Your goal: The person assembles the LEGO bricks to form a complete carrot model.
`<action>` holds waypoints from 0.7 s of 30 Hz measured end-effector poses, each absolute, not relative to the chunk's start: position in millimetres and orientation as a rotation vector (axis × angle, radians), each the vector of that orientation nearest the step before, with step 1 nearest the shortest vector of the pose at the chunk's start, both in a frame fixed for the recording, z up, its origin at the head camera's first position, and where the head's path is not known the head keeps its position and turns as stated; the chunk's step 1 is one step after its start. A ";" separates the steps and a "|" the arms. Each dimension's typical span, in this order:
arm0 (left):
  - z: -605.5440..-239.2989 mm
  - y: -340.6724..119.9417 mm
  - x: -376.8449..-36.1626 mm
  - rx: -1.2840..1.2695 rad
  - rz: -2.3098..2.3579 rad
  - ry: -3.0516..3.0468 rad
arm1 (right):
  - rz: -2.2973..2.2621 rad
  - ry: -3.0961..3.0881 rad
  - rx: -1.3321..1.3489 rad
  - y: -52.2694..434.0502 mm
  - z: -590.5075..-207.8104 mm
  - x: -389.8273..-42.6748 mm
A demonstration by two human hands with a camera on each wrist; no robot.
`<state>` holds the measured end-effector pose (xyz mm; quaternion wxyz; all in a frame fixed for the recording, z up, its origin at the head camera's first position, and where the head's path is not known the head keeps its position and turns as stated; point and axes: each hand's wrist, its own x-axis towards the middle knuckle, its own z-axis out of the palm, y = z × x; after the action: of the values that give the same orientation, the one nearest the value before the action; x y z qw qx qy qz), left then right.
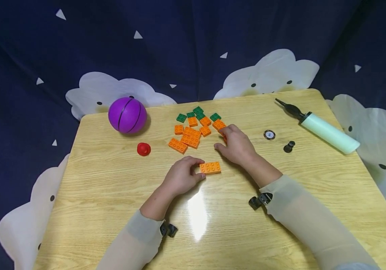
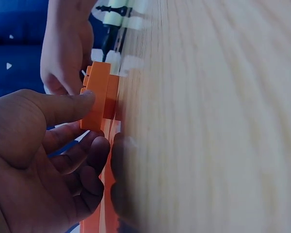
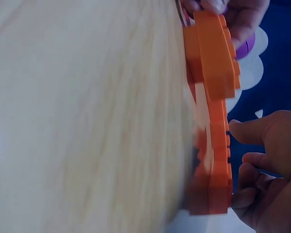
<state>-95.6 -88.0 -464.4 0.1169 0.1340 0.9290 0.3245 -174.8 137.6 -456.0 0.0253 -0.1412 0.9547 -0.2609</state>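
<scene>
Your left hand (image 1: pixel 179 178) pinches one lone brick (image 1: pixel 210 167); right hand (image 1: pixel 236 144) grips another at the pile (image 1: pixel 193 129). Nothing joined yet.

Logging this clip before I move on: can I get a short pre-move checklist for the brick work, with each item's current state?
1. Left hand holds the long orange brick at its left end: ok.
2. Brick lies flat on the table, studs up: ok.
3. Right hand has a brick gripped at the edge of the brick pile: cannot tell, fingers hide it.
4. Table between the hands is free: ok.
5. Red knob and purple ball are apart from the hands: ok.
</scene>
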 end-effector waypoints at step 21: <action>-463.9 -89.7 -95.2 0.427 0.939 2.736 | -0.696 2.856 -0.626 93.6 -466.2 -181.8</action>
<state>-95.2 -89.7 -463.9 0.1087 0.1451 0.9302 0.3192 -181.8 93.6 -466.2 0.0678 -0.2078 0.9480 -0.2312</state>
